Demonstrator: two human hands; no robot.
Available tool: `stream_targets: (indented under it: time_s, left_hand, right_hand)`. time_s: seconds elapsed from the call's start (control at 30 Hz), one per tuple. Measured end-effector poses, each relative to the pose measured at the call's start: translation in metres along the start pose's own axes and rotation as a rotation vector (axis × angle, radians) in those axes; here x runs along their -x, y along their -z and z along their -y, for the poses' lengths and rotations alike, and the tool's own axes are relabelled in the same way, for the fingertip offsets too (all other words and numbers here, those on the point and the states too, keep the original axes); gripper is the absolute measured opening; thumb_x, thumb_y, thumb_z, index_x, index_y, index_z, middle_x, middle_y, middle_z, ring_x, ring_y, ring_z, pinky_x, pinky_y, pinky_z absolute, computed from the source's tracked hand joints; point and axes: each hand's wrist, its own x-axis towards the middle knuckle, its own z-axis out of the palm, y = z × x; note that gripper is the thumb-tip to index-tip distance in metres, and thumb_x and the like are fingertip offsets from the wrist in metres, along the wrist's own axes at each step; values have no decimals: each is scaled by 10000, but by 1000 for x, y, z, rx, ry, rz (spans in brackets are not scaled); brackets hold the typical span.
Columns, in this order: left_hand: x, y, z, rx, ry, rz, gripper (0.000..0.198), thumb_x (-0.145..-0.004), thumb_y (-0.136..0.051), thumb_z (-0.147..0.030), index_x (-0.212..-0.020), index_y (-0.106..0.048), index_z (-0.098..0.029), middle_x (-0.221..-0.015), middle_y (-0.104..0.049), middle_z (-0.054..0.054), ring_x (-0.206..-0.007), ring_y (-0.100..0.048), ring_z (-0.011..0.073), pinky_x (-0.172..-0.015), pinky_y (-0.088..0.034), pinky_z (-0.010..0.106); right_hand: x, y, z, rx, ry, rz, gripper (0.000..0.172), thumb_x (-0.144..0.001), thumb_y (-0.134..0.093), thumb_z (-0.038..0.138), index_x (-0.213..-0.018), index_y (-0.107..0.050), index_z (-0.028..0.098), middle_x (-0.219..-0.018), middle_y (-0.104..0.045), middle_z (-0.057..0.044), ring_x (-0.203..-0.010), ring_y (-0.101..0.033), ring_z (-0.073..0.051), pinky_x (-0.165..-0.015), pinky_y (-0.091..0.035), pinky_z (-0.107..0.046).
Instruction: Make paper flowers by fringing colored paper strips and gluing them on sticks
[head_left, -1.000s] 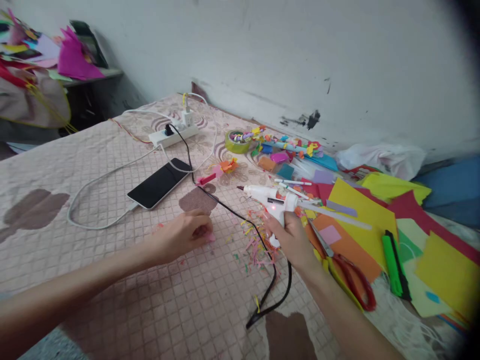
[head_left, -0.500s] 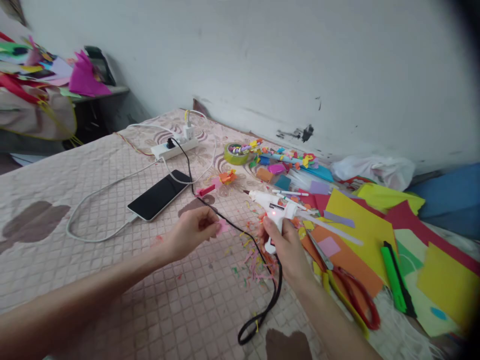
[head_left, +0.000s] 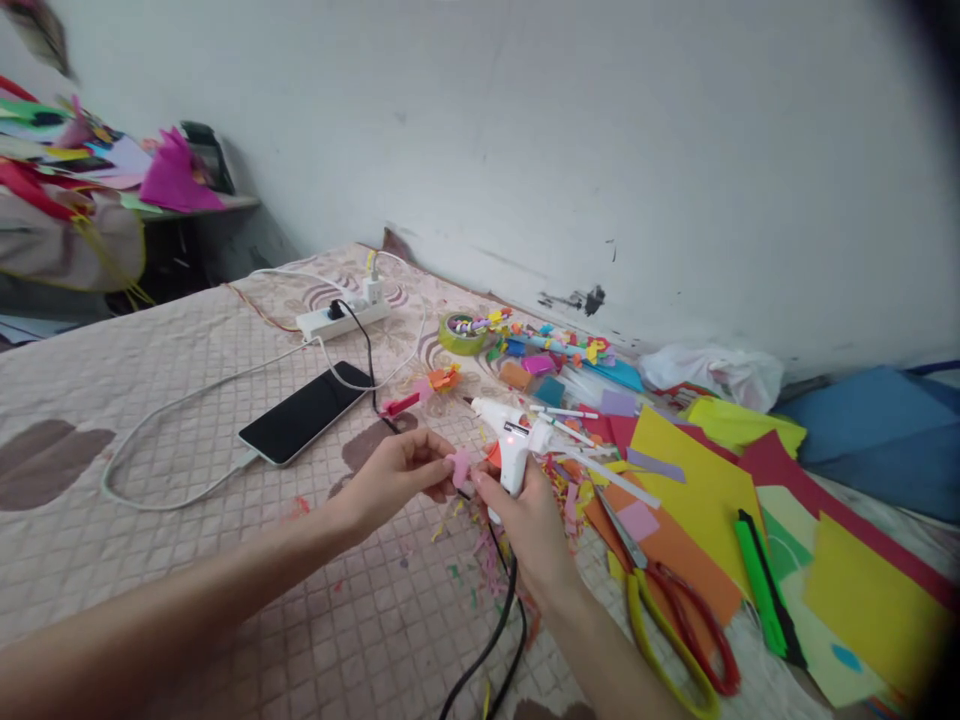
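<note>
Two holds, head view: pinching a small pink paper piece (head_left: 460,468) with the left hand (head_left: 397,472), just beside the right hand (head_left: 534,525), curled around the handle of a white plastic glue gun (head_left: 514,446), presumably to keep clear of its nozzle (head_left: 477,407).

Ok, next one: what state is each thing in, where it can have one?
Glue gun: gripped by the right hand, red light lit.
Glue stick: sticking out behind.
Pink paper piece: pinched in the left hand.
Phone: screen dark, cable plugged in.
Power strip: plugs inserted.
Scissors: lying down, not held; blade opening unclear.
Green cutter: lying down, blade unclear.
</note>
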Motion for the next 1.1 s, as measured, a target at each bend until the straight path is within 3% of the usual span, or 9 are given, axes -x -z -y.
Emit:
stream_targets:
  time_s: [0.33, 0.7, 1.1]
  left_hand:
    - [-1, 2, 2, 63, 29, 10, 243, -762, -640, -309, -870, -560, -106, -678, -638, 19, -615, -601, 102, -596, -481, 234]
    - [-1, 2, 3, 76, 76, 12, 259, -736, -668, -303, -865, -554, -110, -664, -645, 17, -584, -604, 102, -587, -483, 243]
    - [-2, 5, 9, 100, 134, 10, 250, -725, -679, -320, -755, -537, -117, -645, -643, 17, -563, -584, 89, -585, -471, 230]
  right_hand:
    - [-1, -1, -4, 16, -2, -19, 215, -718, -670, 311, -839, -557, 173, -744, -646, -15, -661, -602, -168, -610, -473, -268]
    - [0, -1, 0, -41, -77, -22, 223, -708, -672, 301, -819, -522, 180, -632, -560, 40, -513, -511, -114, -459, -414, -210]
    - [3, -2, -1, -111, -98, -1, 215, -737, -645, 334, -836, -527, 184, -598, -559, 46, -495, -512, -120, -452, -414, -218]
